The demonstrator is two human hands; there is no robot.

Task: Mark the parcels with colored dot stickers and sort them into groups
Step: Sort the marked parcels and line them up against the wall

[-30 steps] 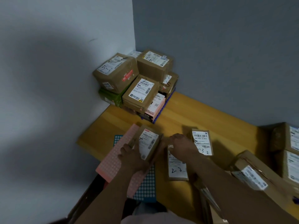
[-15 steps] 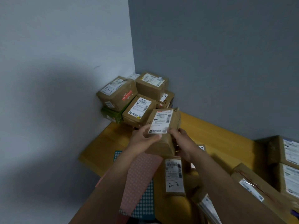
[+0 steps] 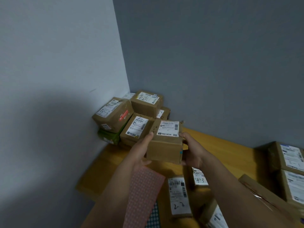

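A brown cardboard parcel (image 3: 165,142) is held above the wooden table (image 3: 218,145), clamped between both hands. The left hand (image 3: 141,151) grips its left side with the thumb lying up along the top edge; the right hand (image 3: 191,153) grips its right side, fingers curled around the end. The parcel sits just in front of the stack of parcels (image 3: 131,116) in the wall corner, close to the front box (image 3: 137,130) of that stack. Its top carries a white shipping label (image 3: 169,128) with barcodes, the print too blurred to read, and "4-2" handwritten beside it. A small blue mark shows on its right edge. Below the hands lie a pink dot-sticker sheet (image 3: 144,196), a flat parcel marked "2-3" (image 3: 179,197) and another marked "4-3" (image 3: 199,177).
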